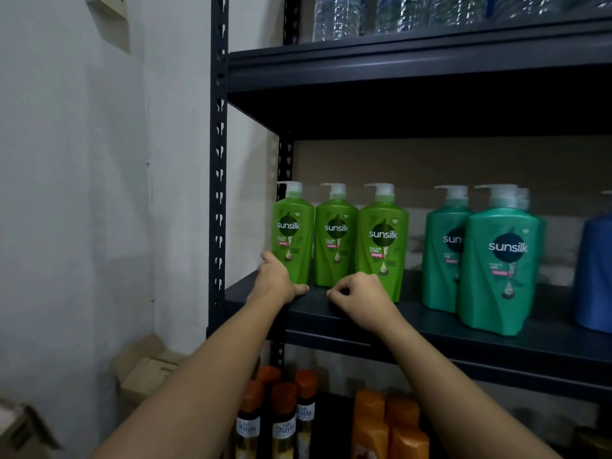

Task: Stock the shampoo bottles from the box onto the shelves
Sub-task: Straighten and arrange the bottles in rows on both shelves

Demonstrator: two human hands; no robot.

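Three light green Sunsilk shampoo bottles with pumps stand in a row at the left end of the dark shelf (430, 329): the leftmost (293, 240), the middle one (336, 243) and the right one (382, 250). My left hand (276, 279) cups the lower left corner of the leftmost bottle, fingers on its side and thumb along its front base. My right hand (357, 296) rests on the shelf with fingers curled, just in front of the middle and right bottles, holding nothing. Teal Sunsilk bottles (500, 270) stand further right.
A blue bottle (596, 276) is at the right edge. The rack's upright post (218, 160) is left of my hand. Orange-capped bottles (283, 419) and orange bottles (387, 425) fill the shelf below. Cardboard boxes (145, 369) lie by the wall. Water bottles (337, 14) sit above.
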